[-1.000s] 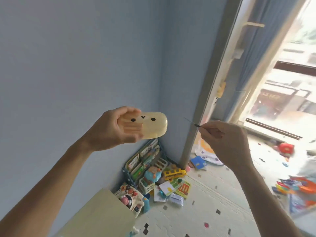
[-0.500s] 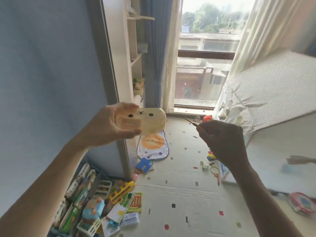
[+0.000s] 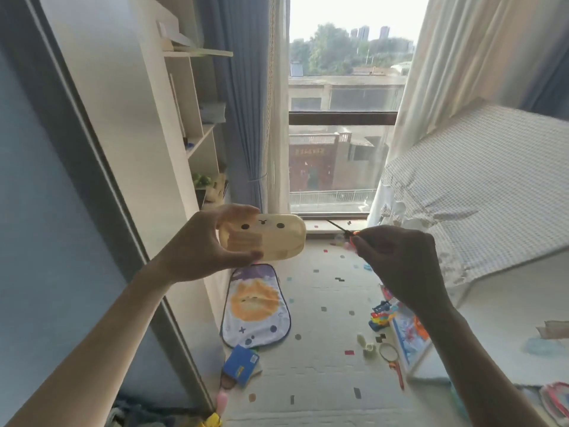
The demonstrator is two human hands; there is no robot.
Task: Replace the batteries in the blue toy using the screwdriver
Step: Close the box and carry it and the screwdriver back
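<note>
Screwdriver [image 3: 338, 228]: handle hidden inside right hand [image 3: 397, 260]. Yellow case [image 3: 271, 238]: left end covered by left hand [image 3: 200, 248]. Pink toy [image 3: 557, 402], near right: cut by frame edge. Floor bits by right bed: too small to identify.

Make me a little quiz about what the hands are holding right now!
1. True or false: the left hand holds a yellow case with a little face on it.
2. Which hand holds the screwdriver?
3. The screwdriver tip is: A) touching the case, B) apart from the case, C) lying on the floor.

Key: 1. True. 2. The right hand. 3. B.
</note>
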